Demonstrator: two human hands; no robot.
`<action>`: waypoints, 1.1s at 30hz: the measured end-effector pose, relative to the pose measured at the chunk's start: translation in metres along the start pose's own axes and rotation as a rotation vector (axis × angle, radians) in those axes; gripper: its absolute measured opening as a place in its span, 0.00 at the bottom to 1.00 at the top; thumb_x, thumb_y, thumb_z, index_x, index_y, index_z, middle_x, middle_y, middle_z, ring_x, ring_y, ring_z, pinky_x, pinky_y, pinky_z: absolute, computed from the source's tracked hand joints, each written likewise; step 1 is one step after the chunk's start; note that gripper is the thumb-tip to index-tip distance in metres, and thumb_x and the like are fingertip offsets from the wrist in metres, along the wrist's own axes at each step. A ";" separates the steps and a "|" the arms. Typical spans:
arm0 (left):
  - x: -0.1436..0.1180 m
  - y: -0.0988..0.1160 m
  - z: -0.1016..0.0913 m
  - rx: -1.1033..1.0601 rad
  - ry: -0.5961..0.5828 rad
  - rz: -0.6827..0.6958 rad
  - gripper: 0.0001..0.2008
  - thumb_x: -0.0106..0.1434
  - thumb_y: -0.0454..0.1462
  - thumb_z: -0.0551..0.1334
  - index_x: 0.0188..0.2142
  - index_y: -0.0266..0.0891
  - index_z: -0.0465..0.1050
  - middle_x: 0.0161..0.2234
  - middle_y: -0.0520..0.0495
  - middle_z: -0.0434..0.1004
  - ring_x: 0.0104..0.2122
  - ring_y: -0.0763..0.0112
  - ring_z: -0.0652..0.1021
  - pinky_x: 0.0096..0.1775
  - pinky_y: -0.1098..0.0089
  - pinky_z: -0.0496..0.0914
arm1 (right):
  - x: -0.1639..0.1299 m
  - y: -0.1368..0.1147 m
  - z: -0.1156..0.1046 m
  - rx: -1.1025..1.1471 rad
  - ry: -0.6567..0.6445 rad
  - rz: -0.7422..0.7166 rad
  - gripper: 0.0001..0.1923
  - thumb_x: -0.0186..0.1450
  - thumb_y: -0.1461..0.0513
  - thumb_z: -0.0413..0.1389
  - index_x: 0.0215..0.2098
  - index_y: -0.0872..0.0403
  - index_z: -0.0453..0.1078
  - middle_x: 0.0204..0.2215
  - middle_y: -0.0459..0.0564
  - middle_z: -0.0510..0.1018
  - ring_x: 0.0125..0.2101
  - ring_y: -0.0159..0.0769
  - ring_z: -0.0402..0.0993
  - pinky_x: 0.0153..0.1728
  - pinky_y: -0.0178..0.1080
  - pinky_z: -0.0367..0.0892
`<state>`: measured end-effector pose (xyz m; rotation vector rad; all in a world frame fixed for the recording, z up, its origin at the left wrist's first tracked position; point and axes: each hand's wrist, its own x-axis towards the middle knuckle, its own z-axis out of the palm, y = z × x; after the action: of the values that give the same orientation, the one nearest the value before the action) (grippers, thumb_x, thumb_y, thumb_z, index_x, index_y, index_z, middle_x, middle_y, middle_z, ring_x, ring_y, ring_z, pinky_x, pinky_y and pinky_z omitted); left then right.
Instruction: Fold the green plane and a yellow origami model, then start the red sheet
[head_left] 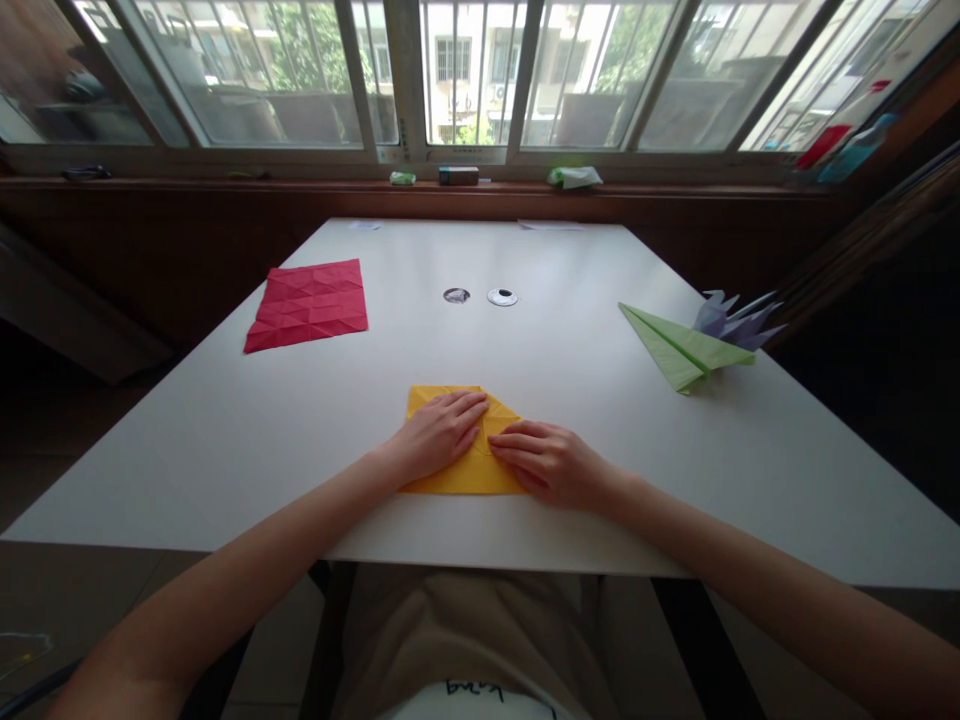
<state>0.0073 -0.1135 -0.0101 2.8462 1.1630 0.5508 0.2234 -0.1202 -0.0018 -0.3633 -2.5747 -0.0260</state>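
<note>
A sheet of yellow folding paper (450, 482) lies near the front edge of the table, its upper right corner folded in so that the edge slants. Creases cross its middle. My left hand (442, 432) rests over its left part with fingers stretched out flat, the tips near the top fold. On the right side, my right hand (551, 462) has its fingers close together on the folded flap, pressing the paper at its right edge. The right thumb is mostly hidden under the fingers. A narrow gap of paper shows between the two hands.
A creased red paper square (311, 303) lies at the left. Two small round discs (457, 296) sit near the middle. At the right edge are a green paper plane (679, 345) and a purple folded paper piece (735, 320). The white table (187, 440) reaches toward a windowsill.
</note>
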 end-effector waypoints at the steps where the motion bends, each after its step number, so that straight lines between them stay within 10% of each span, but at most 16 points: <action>1: 0.000 -0.001 0.000 -0.011 0.000 -0.011 0.17 0.66 0.35 0.48 0.53 0.35 0.62 0.54 0.42 0.66 0.55 0.63 0.66 0.57 0.61 0.61 | -0.001 0.000 0.001 0.001 0.015 -0.001 0.12 0.62 0.69 0.50 0.43 0.57 0.70 0.40 0.51 0.79 0.40 0.38 0.74 0.42 0.41 0.73; 33: 0.003 -0.003 0.005 -0.085 -0.005 -0.160 0.13 0.65 0.37 0.50 0.47 0.36 0.64 0.56 0.42 0.64 0.56 0.61 0.64 0.57 0.58 0.60 | -0.001 -0.001 -0.001 -0.017 0.046 0.011 0.12 0.62 0.69 0.51 0.42 0.60 0.72 0.40 0.51 0.80 0.39 0.38 0.75 0.40 0.41 0.75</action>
<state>0.0091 -0.1088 -0.0142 2.6524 1.3184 0.5693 0.2247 -0.1214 -0.0019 -0.3787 -2.5283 -0.0512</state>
